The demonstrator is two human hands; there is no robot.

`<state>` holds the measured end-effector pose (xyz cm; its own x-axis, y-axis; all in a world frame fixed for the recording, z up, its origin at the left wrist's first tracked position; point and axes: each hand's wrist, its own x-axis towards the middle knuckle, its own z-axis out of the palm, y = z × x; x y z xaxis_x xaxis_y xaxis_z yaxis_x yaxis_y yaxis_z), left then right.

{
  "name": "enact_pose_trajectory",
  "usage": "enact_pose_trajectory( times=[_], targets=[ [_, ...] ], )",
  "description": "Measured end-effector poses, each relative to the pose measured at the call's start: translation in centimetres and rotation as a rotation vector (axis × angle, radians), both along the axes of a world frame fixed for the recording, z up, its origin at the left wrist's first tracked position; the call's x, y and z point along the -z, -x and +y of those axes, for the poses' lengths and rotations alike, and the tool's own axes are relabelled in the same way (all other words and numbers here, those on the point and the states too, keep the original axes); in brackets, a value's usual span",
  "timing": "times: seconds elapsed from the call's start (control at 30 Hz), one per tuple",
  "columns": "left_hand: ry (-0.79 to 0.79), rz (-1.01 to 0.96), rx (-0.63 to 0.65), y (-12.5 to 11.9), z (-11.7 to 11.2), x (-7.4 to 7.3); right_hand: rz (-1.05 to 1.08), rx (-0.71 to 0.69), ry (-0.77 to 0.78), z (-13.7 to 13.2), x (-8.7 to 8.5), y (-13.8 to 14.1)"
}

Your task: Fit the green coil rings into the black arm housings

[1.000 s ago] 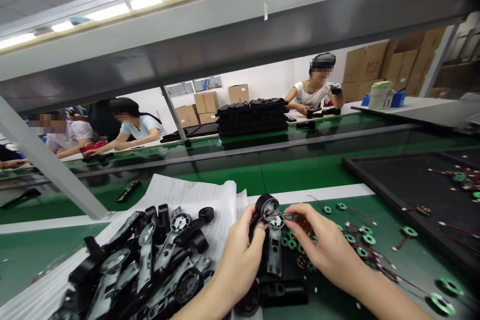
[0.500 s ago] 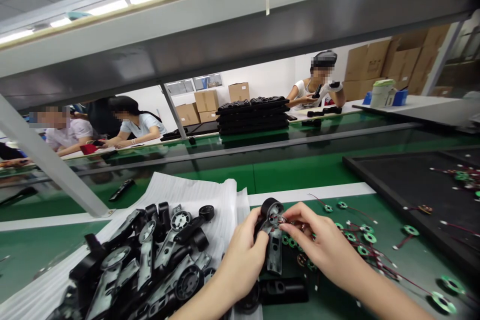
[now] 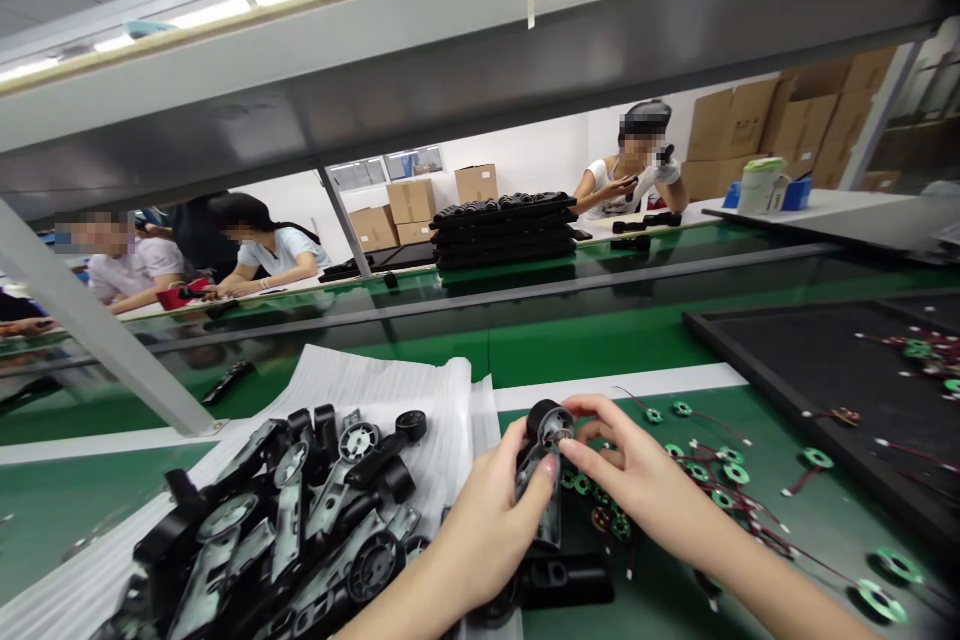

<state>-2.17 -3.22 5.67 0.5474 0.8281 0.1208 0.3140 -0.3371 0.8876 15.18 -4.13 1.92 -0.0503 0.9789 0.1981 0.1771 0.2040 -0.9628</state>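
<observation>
My left hand (image 3: 491, 535) grips a black and metal arm part (image 3: 545, 480) by its shank. The round hub of that part sits up near my right hand (image 3: 637, 490), whose fingertips press at its centre. My fingers hide whatever lies inside the hub. Under my hands, green ring coils with red wires (image 3: 720, 473) are scattered over the green bench mat (image 3: 795, 540). To the left, a heap of similar black and metal arm parts (image 3: 285, 510) rests on white foam sheet (image 3: 420, 410).
A black tray (image 3: 795, 370) with more coils lies at the right. A black part (image 3: 562, 580) lies below my hands. Beyond a conveyor and a steel upright (image 3: 97, 330), co-workers sit near stacked black parts (image 3: 504, 230) and cardboard boxes (image 3: 731, 130). A shelf (image 3: 450, 50) crosses overhead.
The held part has turned and its hub has moved slightly right. My right fingers have moved onto the hub, and my hands are closer together.
</observation>
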Motion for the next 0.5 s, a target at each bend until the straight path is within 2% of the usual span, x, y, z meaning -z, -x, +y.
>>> enact_pose_trajectory(
  times=[0.13,0.5],
  targets=[
    [-0.002,0.05,0.027,0.0,-0.1,-0.1,0.214,-0.119,0.035,0.1,0.0,0.3],
    [-0.062,0.142,-0.019,0.0,-0.1,1.1,0.474,-0.039,0.087,-0.1,0.7,2.1]
  ],
)
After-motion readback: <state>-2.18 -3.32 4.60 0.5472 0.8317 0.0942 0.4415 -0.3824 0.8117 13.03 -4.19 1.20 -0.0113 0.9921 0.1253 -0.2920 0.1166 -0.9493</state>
